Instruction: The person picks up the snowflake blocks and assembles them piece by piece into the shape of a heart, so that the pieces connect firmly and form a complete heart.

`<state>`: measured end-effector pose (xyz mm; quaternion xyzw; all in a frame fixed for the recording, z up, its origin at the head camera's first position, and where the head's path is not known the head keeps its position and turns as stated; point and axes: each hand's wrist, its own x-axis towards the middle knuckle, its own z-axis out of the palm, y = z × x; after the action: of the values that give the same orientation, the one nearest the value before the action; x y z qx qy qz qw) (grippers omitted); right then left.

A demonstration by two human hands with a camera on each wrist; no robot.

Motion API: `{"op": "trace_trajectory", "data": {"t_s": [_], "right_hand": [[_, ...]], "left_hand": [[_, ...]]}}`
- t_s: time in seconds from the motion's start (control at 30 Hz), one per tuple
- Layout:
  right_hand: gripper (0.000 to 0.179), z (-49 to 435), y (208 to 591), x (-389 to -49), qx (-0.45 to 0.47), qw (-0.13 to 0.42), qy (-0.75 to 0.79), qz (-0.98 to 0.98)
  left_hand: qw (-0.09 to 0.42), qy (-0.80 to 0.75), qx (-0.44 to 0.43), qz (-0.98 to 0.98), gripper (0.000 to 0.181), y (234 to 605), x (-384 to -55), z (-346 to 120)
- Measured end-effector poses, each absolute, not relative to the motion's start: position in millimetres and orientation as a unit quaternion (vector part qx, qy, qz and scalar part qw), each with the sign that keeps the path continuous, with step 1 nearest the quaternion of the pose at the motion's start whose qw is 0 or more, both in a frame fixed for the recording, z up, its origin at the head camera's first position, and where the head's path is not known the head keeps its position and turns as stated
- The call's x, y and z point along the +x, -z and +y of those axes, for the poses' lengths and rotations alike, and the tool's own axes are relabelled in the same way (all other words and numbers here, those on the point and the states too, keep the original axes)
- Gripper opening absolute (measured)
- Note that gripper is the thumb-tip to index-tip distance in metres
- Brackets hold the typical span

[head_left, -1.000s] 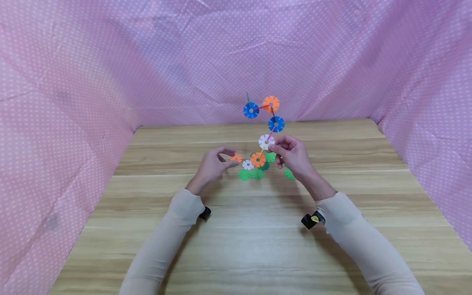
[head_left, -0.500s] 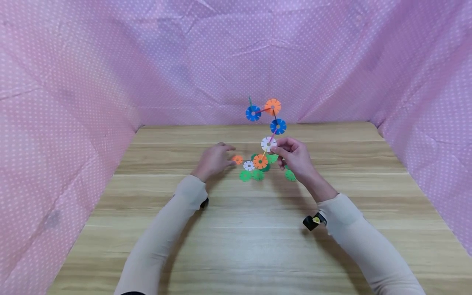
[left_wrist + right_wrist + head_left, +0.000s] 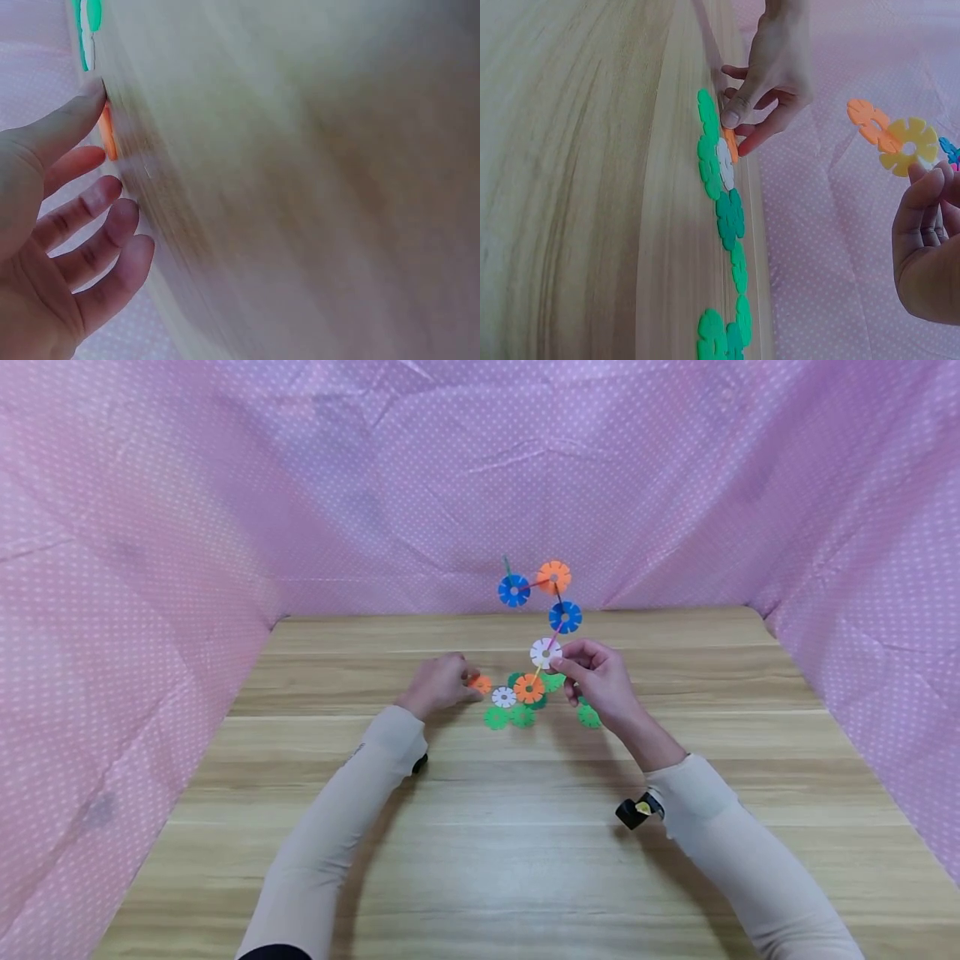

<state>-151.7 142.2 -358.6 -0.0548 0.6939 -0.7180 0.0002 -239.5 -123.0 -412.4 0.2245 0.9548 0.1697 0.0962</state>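
My right hand (image 3: 603, 681) holds up a zigzag chain of slotted snowflake discs, pinching it at a white disc (image 3: 542, 652). Above that white disc the chain climbs through a blue disc (image 3: 566, 617), an orange disc (image 3: 553, 577) and another blue disc (image 3: 513, 591), with thin edge-on discs between. Below it hang a yellow disc (image 3: 919, 142) and an orange disc (image 3: 528, 689). On the table, my left hand (image 3: 437, 683) has thumb and forefinger on either side of a loose orange snowflake disc (image 3: 481, 684), pinching its edges. Its other fingers are loosely bent in the left wrist view.
Beside the left hand lie a loose white disc (image 3: 504, 697) and several green discs (image 3: 496, 718). One light green disc (image 3: 588, 716) lies under the right hand. Behind the wooden table (image 3: 525, 827) hangs a pink dotted cloth (image 3: 420, 485), which also lines both sides.
The left hand first moved back a little from the loose orange disc, then came down with its thumb and forefinger onto it. The right hand and its chain have stayed nearly still.
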Motion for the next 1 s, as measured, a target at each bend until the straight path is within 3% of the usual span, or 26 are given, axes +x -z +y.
{"op": "trace_trajectory", "data": {"t_s": [0.23, 0.53, 0.73, 1.0], "right_hand": [[0.018, 143.8, 359.7, -153.0, -0.055, -0.001, 0.714, 0.698], [0.005, 145.8, 363.5, -154.3, -0.048, 0.002, 0.718, 0.694], [0.006, 144.6, 364.5, -154.4, -0.048, 0.000, 0.718, 0.694], [0.015, 141.0, 363.3, -153.5, -0.047, 0.006, 0.718, 0.695]], "left_hand": [[0.105, -0.195, 0.210, 0.952, 0.045, 411.4, -239.6, -122.4], [0.080, -0.226, 0.187, 0.953, 0.040, 415.6, -234.3, -121.6], [0.076, -0.273, 0.153, 0.947, 0.041, 417.0, -228.2, -126.8], [0.078, -0.398, 0.106, 0.908, 0.027, 421.6, -221.9, -139.1]]}}
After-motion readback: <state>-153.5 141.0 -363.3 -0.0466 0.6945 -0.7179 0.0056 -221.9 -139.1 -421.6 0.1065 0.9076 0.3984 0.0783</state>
